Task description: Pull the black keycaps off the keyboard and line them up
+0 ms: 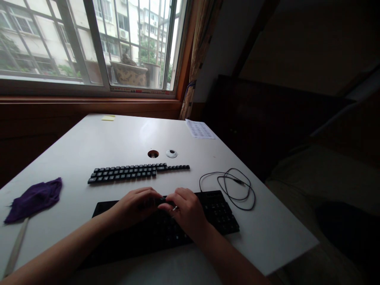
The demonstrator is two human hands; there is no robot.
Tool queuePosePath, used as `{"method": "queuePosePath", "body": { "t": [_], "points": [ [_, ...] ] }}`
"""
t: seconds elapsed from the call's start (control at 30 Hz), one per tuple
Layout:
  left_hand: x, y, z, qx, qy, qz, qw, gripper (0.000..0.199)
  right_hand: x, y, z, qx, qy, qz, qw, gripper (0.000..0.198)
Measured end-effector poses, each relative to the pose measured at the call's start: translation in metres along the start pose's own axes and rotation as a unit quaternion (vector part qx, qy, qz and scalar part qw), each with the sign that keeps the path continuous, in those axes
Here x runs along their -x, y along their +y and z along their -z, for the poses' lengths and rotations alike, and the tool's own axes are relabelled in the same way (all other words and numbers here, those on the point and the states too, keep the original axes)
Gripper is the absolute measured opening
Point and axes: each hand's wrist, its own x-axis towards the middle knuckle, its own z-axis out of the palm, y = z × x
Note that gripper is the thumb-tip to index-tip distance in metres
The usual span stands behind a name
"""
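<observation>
A black keyboard [219, 213] lies at the near side of the white desk. Over its upper middle, my left hand [138, 206] is closed, fingers bent and fingertips close to my right hand. My right hand [187, 208], with a ring on one finger, is also closed, thumb and fingers pinched together. A small dark piece [162, 200] shows between the fingertips of both hands; its kind is too hidden to tell. Beyond the hands, loose black keycaps [121, 173] are laid out in rows on the desk.
A purple cloth [35, 198] lies at the left, by a thin pale strip [16, 247]. The keyboard's cable [237, 182] is coiled at the right. Behind the keycaps are a desk hole [153, 154] and its round cover [171, 153]. Printed paper [200, 129] lies at the far edge.
</observation>
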Motion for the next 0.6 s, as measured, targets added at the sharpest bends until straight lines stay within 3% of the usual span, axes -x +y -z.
{"method": "queuePosePath", "body": {
  "t": [0.3, 0.6],
  "points": [
    [-0.0018, -0.0016, 0.0011, -0.014, 0.027, -0.016, 0.999, 0.012, 0.0004, -0.0035, -0.0017, -0.031, -0.02, 0.022, 0.999, 0.031],
    [-0.0024, -0.0035, 0.0069, -0.013, 0.029, 0.008, 0.999, 0.009, 0.0007, -0.003, 0.0024, -0.066, -0.034, 0.047, 0.996, 0.022]
  ]
}}
